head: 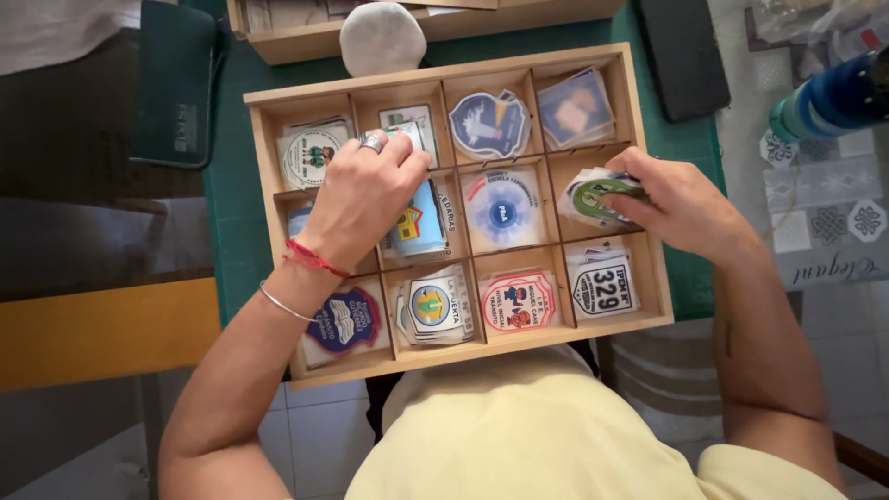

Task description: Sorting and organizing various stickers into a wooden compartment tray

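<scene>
Gripping sticker stacks [597,196] in the wooden divided tray [648,306], both hands' fingers [394,153] closed on stickers.

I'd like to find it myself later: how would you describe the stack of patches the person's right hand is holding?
Start at the wooden tray with twelve compartments on the green mat. Go to the middle row, rightmost compartment, where the right hand grips a stack of patches. Unlike its blue, red and black-and-white neighbours, its top patch is white with a bright green round emblem.
</scene>
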